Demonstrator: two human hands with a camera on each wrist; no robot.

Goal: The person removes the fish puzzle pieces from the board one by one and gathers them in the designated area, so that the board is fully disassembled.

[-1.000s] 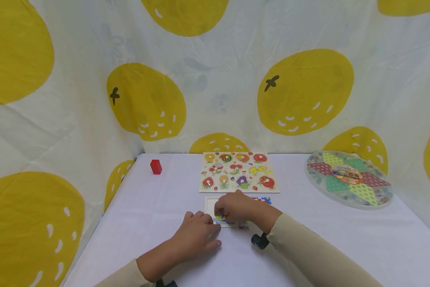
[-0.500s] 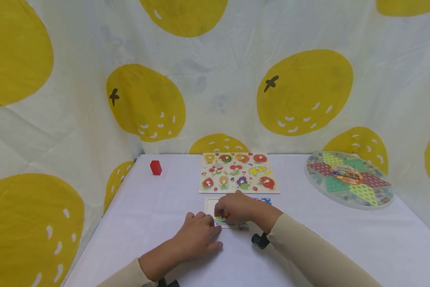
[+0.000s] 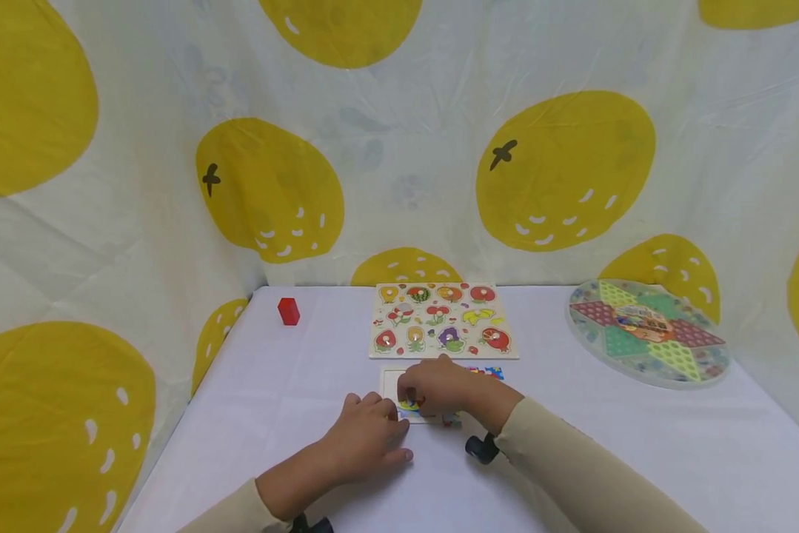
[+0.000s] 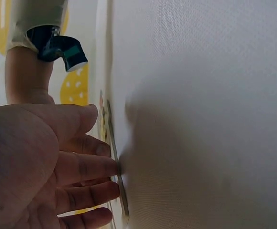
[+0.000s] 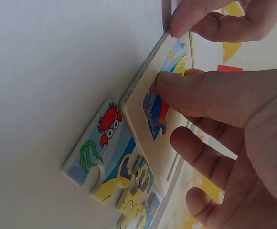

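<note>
A small wooden puzzle tray (image 3: 389, 383) lies on the white table in front of me, its bare wood base (image 5: 161, 155) partly covered by joined picture pieces. My right hand (image 3: 437, 385) is over the tray, fingers bent downward. In the right wrist view its thumb and index finger pinch a blue and red jigsaw piece (image 5: 158, 113) set in the tray; the index fingertip is mostly hidden. My left hand (image 3: 367, 437) rests at the tray's near left corner, its extended fingers (image 4: 88, 167) touching the edge. Loose jigsaw pieces, one with a red crab (image 5: 111, 118), lie beside the tray.
A fruit peg puzzle board (image 3: 444, 320) lies behind the tray. A red block (image 3: 289, 312) stands at the back left. On the right is a round Chinese checkers board (image 3: 649, 333). More loose jigsaw pieces (image 3: 492, 372) show behind my right wrist. A fruit-patterned curtain (image 3: 406, 185) encloses the table.
</note>
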